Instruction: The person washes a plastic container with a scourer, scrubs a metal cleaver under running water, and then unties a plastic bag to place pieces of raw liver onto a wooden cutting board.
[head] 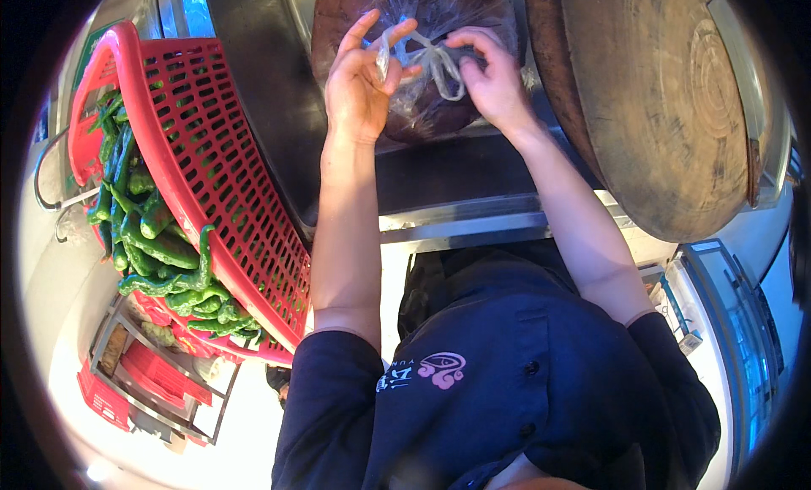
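A clear plastic bag (pixel 418 113) with dark reddish-brown contents lies before me at the top of the view. Its mouth is twisted into a strip with a pale loop (pixel 451 87) hanging from the knot. My left hand (pixel 364 78), palm turned up, has one plastic strip running around its fingers, some of which stick out. On the other side of the knot is my right hand (pixel 497 72), thumb and forefinger curved at the loop. Blur hides whether its fingertips pinch the plastic.
A red perforated plastic basket (pixel 215 154) of long green peppers (pixel 158 243) stands on the left. At right a thick round wooden chopping block (pixel 659 103) stands beside the bag. The metal counter edge (pixel 462 227) runs before my body. A rack (pixel 158 376) with red baskets stands lower left.
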A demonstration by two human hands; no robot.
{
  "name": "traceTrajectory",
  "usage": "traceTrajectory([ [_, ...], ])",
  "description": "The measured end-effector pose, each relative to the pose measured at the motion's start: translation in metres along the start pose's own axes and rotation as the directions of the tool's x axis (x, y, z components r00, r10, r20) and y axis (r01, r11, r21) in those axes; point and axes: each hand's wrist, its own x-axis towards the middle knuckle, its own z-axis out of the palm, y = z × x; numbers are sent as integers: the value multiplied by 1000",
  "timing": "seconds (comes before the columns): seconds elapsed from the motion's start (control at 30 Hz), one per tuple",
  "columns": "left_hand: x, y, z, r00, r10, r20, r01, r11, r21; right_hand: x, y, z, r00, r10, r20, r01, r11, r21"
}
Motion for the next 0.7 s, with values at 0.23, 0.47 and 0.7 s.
traceTrajectory([
  [0.23, 1, 11, 7, 990, -24, -137, -1, 984, -177, 0, 3, 1, 951, 215, 223, -128, 928, -350],
  [0.47, 5, 0, -10, 821, 544, -173, 64, 214, 975, -4, 15, 3, 893, 391, 222, -379, 920, -97],
  [0.7, 6, -34, -7, 895, 290, 340, -311, -143, 940, 1, 15, -5, 865, 423, 269, -459, 884, 86],
])
